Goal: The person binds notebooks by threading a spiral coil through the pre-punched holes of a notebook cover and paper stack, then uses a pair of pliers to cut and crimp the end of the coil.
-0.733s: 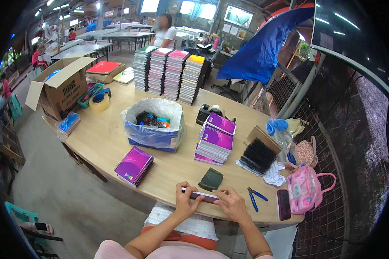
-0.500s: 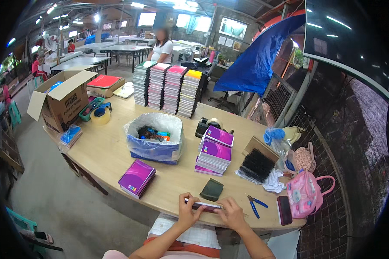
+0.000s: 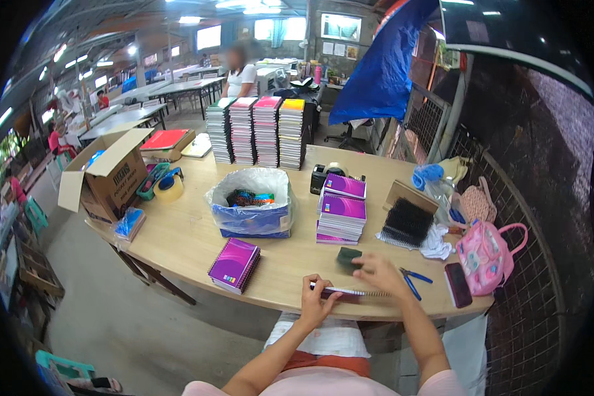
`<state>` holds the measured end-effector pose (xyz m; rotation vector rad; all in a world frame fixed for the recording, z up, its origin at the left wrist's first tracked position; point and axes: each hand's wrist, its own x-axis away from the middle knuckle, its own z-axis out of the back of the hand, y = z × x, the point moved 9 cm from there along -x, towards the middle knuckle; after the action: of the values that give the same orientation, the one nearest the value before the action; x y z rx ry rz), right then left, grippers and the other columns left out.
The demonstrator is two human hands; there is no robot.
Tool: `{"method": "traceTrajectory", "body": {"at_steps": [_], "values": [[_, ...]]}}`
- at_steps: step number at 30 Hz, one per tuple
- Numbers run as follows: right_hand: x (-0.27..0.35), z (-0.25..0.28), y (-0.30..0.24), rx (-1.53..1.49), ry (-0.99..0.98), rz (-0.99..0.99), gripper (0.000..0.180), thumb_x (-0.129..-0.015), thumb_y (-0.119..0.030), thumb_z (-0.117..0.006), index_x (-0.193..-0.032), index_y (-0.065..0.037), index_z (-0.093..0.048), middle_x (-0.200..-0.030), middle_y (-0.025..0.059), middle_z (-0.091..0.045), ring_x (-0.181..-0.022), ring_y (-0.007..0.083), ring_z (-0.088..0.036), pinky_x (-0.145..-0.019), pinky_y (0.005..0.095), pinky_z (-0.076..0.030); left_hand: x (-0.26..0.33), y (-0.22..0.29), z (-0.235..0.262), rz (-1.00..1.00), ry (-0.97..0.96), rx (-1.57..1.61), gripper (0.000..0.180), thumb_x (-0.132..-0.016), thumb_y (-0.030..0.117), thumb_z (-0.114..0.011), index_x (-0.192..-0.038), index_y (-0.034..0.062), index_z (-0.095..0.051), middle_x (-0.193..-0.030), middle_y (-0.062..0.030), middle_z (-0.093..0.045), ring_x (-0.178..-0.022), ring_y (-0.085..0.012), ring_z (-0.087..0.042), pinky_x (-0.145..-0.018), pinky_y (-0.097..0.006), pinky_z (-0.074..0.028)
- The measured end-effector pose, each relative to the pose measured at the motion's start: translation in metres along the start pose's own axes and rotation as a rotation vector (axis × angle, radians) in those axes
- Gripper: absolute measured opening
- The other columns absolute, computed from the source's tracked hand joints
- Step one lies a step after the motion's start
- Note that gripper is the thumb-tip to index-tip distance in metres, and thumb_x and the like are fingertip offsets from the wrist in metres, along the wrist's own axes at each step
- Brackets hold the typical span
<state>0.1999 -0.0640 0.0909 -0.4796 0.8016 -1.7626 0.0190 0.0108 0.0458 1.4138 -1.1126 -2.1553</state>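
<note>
Near the table's front edge, my left hand grips a thin notebook held on edge, fingers closed round its left end. A row of binding coil runs along the notebook's edge and on to the right. My right hand is off the notebook, its fingertips at a small dark green block. Motion smears these fingers, so whether they hold the block is unclear. Blue-handled pliers lie to the right of that hand. On the left sits a stack of purple spiral notebooks.
Behind stand a plastic-lined blue box, more purple notebooks, a tape dispenser and black coils. A phone and pink bag sit at right. Tall notebook stacks and an open carton are farther back.
My right hand has left the notebook and moved up and away to the dark green block. My left hand keeps its grip. The whole view has shifted a little.
</note>
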Motion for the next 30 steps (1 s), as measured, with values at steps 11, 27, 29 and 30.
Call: {"method": "traceTrajectory", "body": {"at_steps": [11,27,29,30], "values": [[-0.039,-0.043,0.038,0.531,-0.316,0.264,0.059,-0.079,-0.041,-0.077,-0.134,-0.025,-0.063,-0.144,0.0322,-0.037,-0.132,0.0483,-0.04,-0.113,0.0474,-0.034,-0.028,-0.013,0.001,0.045,-0.066,0.006,0.036,-0.076,0.015,-0.084,-0.095,0.0012,-0.058,-0.094,-0.0112,-0.05,-0.083,-0.0261,-0.054,-0.073,-0.036,-0.047],[-0.015,-0.018,0.035,-0.033,-0.396,0.071,0.051,-0.092,-0.038,-0.063,-0.117,0.006,-0.068,-0.116,0.0166,-0.068,-0.103,0.022,-0.063,-0.095,0.0334,-0.047,-0.044,-0.043,-0.02,0.157,-0.272,0.083,0.042,-0.077,0.005,-0.082,-0.1,0.0054,-0.047,-0.092,-0.0017,-0.045,-0.08,-0.0114,-0.045,-0.071,-0.025,-0.041],[-0.007,-0.012,0.04,-0.671,-0.399,-0.008,0.048,-0.092,-0.037,-0.063,-0.121,0.001,-0.067,-0.12,0.0208,-0.065,-0.111,0.0285,-0.06,-0.101,0.0351,-0.042,-0.043,-0.046,-0.025,0.181,-0.289,0.093,0.044,-0.077,0.003,-0.082,-0.102,0.0064,-0.046,-0.093,-0.0007,-0.044,-0.081,-0.0098,-0.045,-0.072,-0.024,-0.041],[-0.004,-0.003,0.044,-0.983,-0.388,-0.045,0.047,-0.092,-0.036,-0.063,-0.124,-0.001,-0.067,-0.122,0.0229,-0.063,-0.116,0.0317,-0.058,-0.104,0.0359,-0.04,-0.042,-0.048,-0.029,0.207,-0.297,0.128,0.046,-0.077,0.002,-0.082,-0.104,0.0068,-0.045,-0.093,-0.0006,-0.044,-0.081,-0.0098,-0.045,-0.073,-0.024,-0.041]]}}
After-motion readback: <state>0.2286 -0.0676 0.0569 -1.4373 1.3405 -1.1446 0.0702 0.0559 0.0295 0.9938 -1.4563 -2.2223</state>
